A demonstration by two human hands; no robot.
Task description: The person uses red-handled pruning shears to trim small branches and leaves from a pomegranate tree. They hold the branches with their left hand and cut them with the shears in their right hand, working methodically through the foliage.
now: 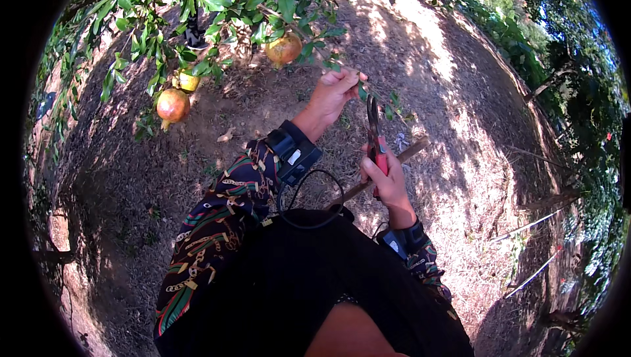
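My left hand (336, 92) pinches a thin leafy twig (389, 105) of the pomegranate tree between thumb and fingers. The twig runs on to the right past my fingertips. Red-handled pruning shears (378, 152) are gripped in my right hand (387, 177), blades pointing up and lying close by the twig. Whether the blades touch it I cannot tell. Above and left of my left hand hangs a ripe pomegranate (284, 49) among the leaves. Farther left, a red-yellow pomegranate (173, 105) hangs just below a yellower one (186, 80).
Leafy pomegranate branches (212, 0) spread across the upper left. A wooden stick (414, 149) slants behind my right hand over dry, grassy ground (443, 199). A cable (340, 184) loops by my left wrist device (294, 157). Dense foliage (547, 51) borders the right side.
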